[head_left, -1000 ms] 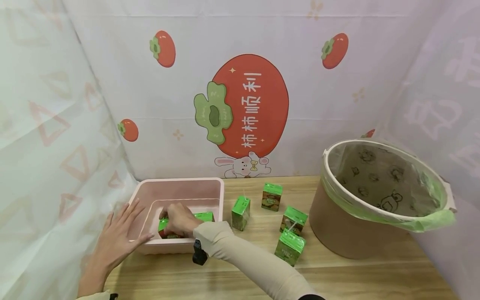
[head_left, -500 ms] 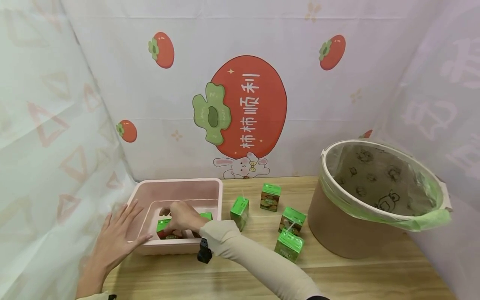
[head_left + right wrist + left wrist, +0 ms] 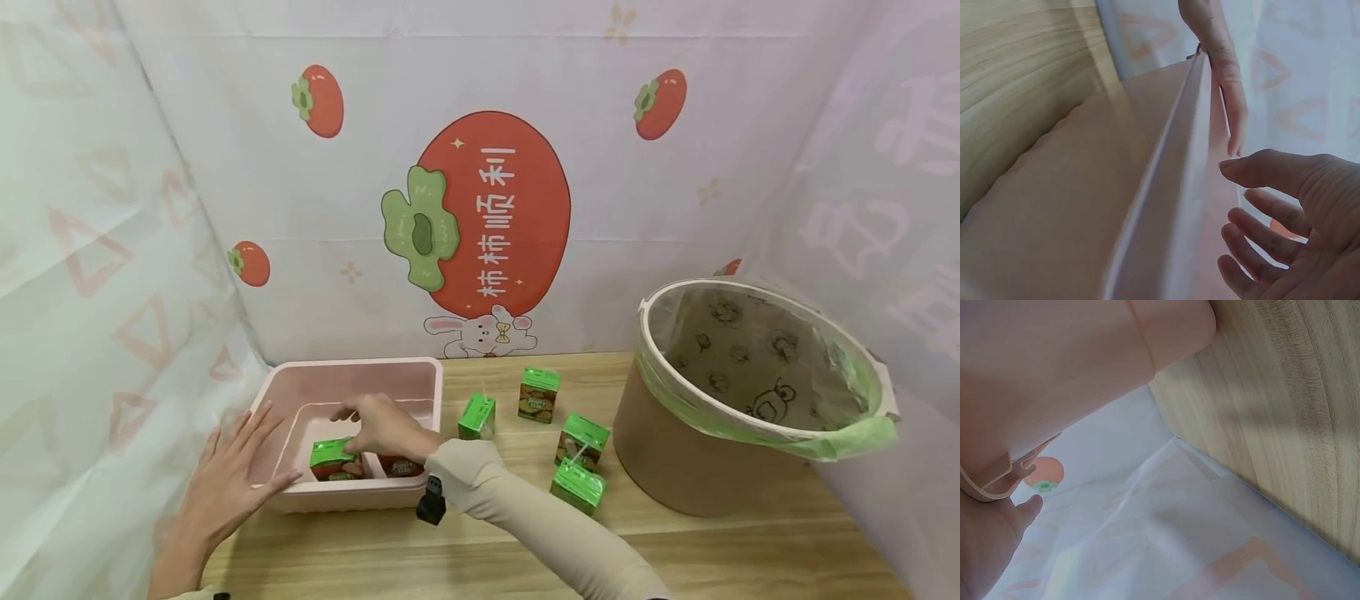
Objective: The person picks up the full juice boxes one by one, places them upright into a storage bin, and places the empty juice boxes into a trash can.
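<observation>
A pink plastic bin (image 3: 363, 363) holds two small drink cartons, each partly covered by my right hand or its wrist. The left carton (image 3: 333, 461) has a green top and dark red side; the other carton (image 3: 401, 467) sits just right of it. My right hand (image 3: 384, 427) hovers inside the bin at the first carton. In the right wrist view, that right hand (image 3: 1300, 215) has its thumb and fingers apart with nothing between them. My left hand (image 3: 228, 475) rests spread on the bin's left rim; the left wrist view shows part of it beside the pink wall (image 3: 1079, 356).
Several green-topped cartons stand on the wooden table right of the bin, including one near it (image 3: 477, 417) and one farther back (image 3: 538, 395); some have straws. A large trash bin (image 3: 690, 467) with a green-edged liner stands at right. Printed cloth (image 3: 360, 208) encloses the table.
My right hand has loosened from the left carton and drawn back up and to the right, uncovering more of it. The left hand stays on the rim.
</observation>
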### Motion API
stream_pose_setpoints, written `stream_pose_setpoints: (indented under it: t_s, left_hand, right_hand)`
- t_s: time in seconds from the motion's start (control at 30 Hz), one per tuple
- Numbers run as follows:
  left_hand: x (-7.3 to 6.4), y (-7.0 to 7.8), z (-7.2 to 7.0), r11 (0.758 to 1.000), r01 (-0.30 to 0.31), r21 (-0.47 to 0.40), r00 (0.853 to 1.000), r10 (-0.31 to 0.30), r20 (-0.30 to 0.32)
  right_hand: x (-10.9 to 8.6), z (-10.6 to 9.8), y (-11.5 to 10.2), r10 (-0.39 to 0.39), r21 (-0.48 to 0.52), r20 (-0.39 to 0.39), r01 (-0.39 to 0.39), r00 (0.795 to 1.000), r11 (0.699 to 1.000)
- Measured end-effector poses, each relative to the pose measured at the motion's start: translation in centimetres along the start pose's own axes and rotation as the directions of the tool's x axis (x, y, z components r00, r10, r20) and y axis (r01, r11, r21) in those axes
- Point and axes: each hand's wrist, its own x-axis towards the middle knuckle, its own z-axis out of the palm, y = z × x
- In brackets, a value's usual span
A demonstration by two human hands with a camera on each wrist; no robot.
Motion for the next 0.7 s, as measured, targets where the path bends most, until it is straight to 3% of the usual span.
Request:
stream_pose_setpoints:
  t_s: [0.3,0.7]
  left_hand:
    - [0.0,0.0,0.0,1.000,0.000,0.003,1.000,0.000,-0.001]
    - [0.0,0.0,0.0,1.000,0.003,-0.002,1.000,-0.003,-0.002]
  right_hand:
    - [-1.5,-1.6,0.7,-0.045,0.073,-0.035,0.047,0.998,0.996]
    - [-4.2,-3.9,2.3,-0.079,0.069,-0.092,0.085,0.993,0.994]
